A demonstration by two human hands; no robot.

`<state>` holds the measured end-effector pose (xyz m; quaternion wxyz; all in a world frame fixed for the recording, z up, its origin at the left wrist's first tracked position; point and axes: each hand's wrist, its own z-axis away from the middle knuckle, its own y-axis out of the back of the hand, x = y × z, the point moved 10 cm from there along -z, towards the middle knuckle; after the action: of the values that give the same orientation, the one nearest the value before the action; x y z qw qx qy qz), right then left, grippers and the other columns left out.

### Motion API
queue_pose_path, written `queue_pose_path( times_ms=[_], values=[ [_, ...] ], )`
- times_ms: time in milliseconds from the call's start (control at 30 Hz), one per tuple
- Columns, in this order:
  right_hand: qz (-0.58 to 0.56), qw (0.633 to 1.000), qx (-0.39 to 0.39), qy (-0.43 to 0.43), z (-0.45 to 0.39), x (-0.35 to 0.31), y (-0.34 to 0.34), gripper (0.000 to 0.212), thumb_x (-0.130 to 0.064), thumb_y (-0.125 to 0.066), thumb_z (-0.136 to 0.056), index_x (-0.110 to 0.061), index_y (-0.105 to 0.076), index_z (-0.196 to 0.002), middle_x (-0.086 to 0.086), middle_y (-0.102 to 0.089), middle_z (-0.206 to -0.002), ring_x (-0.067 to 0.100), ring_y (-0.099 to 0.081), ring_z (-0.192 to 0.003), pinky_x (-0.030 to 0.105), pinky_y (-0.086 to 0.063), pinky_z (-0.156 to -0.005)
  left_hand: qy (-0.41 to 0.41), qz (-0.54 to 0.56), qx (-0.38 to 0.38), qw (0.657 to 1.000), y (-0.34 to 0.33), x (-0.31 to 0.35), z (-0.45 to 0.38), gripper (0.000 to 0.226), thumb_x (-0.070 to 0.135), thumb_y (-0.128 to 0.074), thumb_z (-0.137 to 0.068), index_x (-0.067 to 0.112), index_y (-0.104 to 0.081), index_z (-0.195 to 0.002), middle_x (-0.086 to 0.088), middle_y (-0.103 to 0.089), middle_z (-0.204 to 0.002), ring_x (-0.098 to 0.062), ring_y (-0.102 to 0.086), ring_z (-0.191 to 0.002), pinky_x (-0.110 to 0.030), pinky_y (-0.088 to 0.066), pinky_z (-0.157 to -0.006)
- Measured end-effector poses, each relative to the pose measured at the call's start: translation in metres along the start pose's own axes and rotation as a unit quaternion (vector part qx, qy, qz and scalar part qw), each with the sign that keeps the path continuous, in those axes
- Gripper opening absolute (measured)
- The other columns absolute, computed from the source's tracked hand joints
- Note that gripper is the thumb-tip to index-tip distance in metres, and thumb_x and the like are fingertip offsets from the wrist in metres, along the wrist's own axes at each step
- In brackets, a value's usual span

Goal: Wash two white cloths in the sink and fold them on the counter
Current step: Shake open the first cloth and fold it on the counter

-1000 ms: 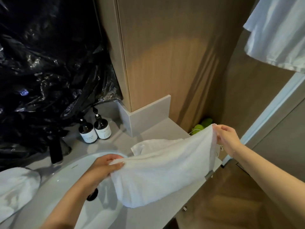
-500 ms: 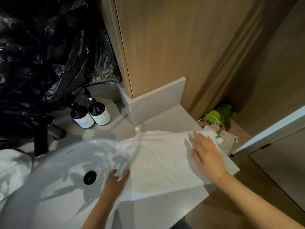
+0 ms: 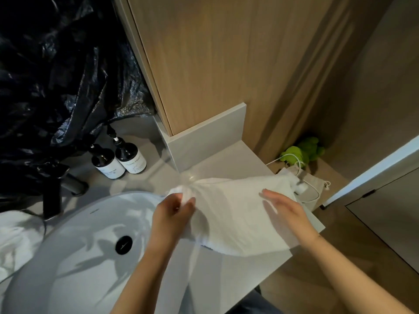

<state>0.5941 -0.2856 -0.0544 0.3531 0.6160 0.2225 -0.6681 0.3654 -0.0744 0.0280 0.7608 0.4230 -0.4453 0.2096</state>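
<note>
**While the cloth hangs over the counter edge, it can slip or fold crooked**

Because the white cloth [image 3: 235, 214] lies spread on the counter [image 3: 222, 164] with its near side over the front edge, it may slide down to the floor if it is pulled toward the person. The left hand [image 3: 173, 214] pinches the bunched left corner of this cloth, just beside the sink [image 3: 74, 264]; a hard pull here could drag the corner into the wet bowl. The right hand [image 3: 288, 214] lies flat on the cloth with straight fingers close together; if it lifts too early, I think the fold will come out uneven. A second white cloth [image 3: 15, 241] waits at the left of the sink, partly out of view. Behind the cloth's right end, a small bag [image 3: 315, 184] with a white cable [image 3: 313, 193] lies very near, and the wet cloth could touch or catch it. Two dark bottles [image 3: 120, 162] stand well apart, so the risk there seems small.
</note>
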Motion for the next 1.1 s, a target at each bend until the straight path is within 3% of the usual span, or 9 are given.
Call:
queue_pose_path(
  times_ms=[100, 233, 333, 433, 567, 733, 833, 967, 1100],
  values=[
    [-0.147, 0.979, 0.104, -0.092, 0.006, 0.007, 0.032, 0.030, -0.023, -0.044, -0.101, -0.009, -0.067, -0.115, 0.006, -0.068, -0.120, 0.026, -0.060, -0.115, 0.040, -0.049, -0.101, -0.072, 0.046, -0.110, 0.990, -0.066, 0.058, 0.007, 0.009, 0.019, -0.063, -0.094, 0.023, -0.065, -0.086, 0.019, -0.065, -0.076, 0.007, -0.061, -0.073, -0.012, -0.044, -0.074],
    [-0.227, 0.952, 0.118, -0.166, 0.023, 0.013, 0.036, 0.036, -0.033, -0.033, -0.103, -0.015, -0.063, -0.116, 0.002, -0.073, -0.104, 0.027, -0.065, -0.102, 0.033, -0.055, -0.083, -0.035, 0.054, -0.300, 0.952, -0.152, 0.056, 0.023, 0.020, 0.036, -0.049, -0.100, 0.036, -0.068, -0.096, 0.020, -0.070, -0.101, -0.001, -0.063, -0.099, -0.019, -0.046, -0.096],
    [-0.183, 0.959, 0.104, -0.191, 0.027, 0.008, 0.032, 0.036, -0.045, -0.042, -0.098, -0.025, -0.059, -0.122, -0.007, -0.067, -0.116, 0.018, -0.062, -0.108, 0.035, -0.044, -0.099, -0.142, -0.047, -0.195, 0.969, -0.142, 0.040, 0.011, 0.023, 0.033, -0.052, -0.099, 0.020, -0.069, -0.108, 0.006, -0.068, -0.113, -0.007, -0.059, -0.103, -0.015, -0.043, -0.097],
    [-0.028, 0.977, 0.110, -0.180, 0.023, 0.000, 0.034, 0.027, -0.032, -0.064, -0.091, -0.027, -0.050, -0.113, -0.010, -0.058, -0.111, 0.008, -0.056, -0.092, 0.027, -0.043, -0.085, -0.278, -0.146, -0.101, 0.944, -0.141, 0.031, 0.012, 0.046, 0.042, -0.043, -0.093, 0.012, -0.067, -0.118, -0.007, -0.065, -0.123, -0.022, -0.059, -0.113, -0.037, -0.046, -0.105],
    [0.065, 0.975, 0.155, -0.142, 0.032, 0.000, 0.046, 0.028, -0.017, -0.065, -0.090, -0.024, -0.052, -0.114, -0.017, -0.057, -0.099, 0.010, -0.055, -0.096, 0.023, -0.042, -0.081, -0.351, -0.284, -0.123, 0.884, -0.188, 0.016, 0.021, 0.052, 0.051, -0.022, -0.103, 0.024, -0.047, -0.141, -0.005, -0.050, -0.146, -0.023, -0.042, -0.136, -0.050, -0.024, -0.114],
    [0.328, 0.918, 0.170, -0.141, 0.047, 0.007, 0.067, 0.029, -0.033, -0.061, -0.091, -0.016, -0.061, -0.114, -0.003, -0.055, -0.099, 0.010, -0.053, -0.083, 0.023, -0.047, -0.071, -0.390, -0.398, -0.160, 0.815, -0.220, -0.010, 0.026, 0.061, 0.058, -0.016, -0.101, 0.028, -0.020, -0.154, -0.007, -0.037, -0.155, -0.027, -0.036, -0.142, -0.054, -0.024, -0.113],
    [0.385, 0.900, 0.172, -0.106, 0.038, 0.001, 0.072, 0.048, -0.047, -0.064, -0.085, -0.021, -0.057, -0.124, -0.001, -0.053, -0.114, 0.015, -0.051, -0.101, 0.028, -0.048, -0.084, -0.423, -0.298, -0.131, 0.845, -0.200, 0.003, 0.024, 0.055, 0.053, -0.028, -0.102, 0.027, -0.033, -0.150, -0.008, -0.043, -0.151, -0.029, -0.044, -0.137, -0.057, -0.035, -0.110],
    [0.309, 0.927, 0.123, -0.172, 0.017, 0.023, 0.059, 0.058, -0.048, -0.066, -0.083, -0.016, -0.051, -0.129, 0.003, -0.054, -0.120, 0.016, -0.053, -0.096, 0.026, -0.041, -0.077, -0.242, -0.155, -0.011, 0.958, -0.144, -0.008, -0.021, 0.062, 0.061, -0.047, -0.090, 0.015, -0.060, -0.129, -0.012, -0.059, -0.132, -0.028, -0.060, -0.116, -0.048, -0.051, -0.099],
    [0.306, 0.932, 0.113, -0.156, 0.004, 0.029, 0.045, 0.051, -0.038, -0.062, -0.087, -0.013, -0.051, -0.130, 0.004, -0.060, -0.116, 0.021, -0.058, -0.105, 0.027, -0.044, -0.084, -0.133, -0.127, -0.100, 0.978, -0.153, -0.023, -0.036, 0.066, 0.051, -0.064, -0.087, 0.019, -0.044, -0.141, -0.009, -0.047, -0.137, -0.026, -0.051, -0.122, -0.041, -0.046, -0.105]
  ],
)
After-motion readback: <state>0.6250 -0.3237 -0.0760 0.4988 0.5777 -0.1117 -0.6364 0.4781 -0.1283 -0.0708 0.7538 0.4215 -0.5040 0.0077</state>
